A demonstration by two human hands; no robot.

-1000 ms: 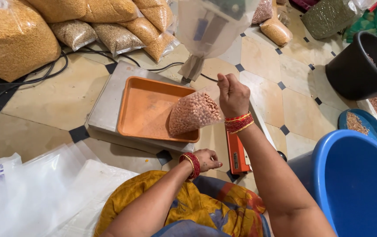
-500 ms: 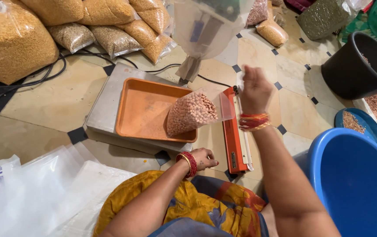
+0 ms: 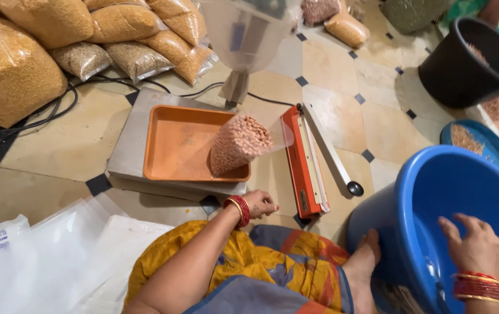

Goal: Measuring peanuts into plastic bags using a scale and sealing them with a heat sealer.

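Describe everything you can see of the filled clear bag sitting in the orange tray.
The bag is clear thin plastic, packed with small pinkish-tan grains or nuts. It leans tilted, its base resting in the orange tray near the right rim, its top toward the red heat sealer. The unfilled top flap spreads loose and open, unsealed. Neither hand touches it: the left hand rests on the floor below, the right hand at the blue tub.

Grain sacks (image 3: 40,35), black tub (image 3: 464,64) (perhaps holding grain), floor cables (image 3: 40,116).
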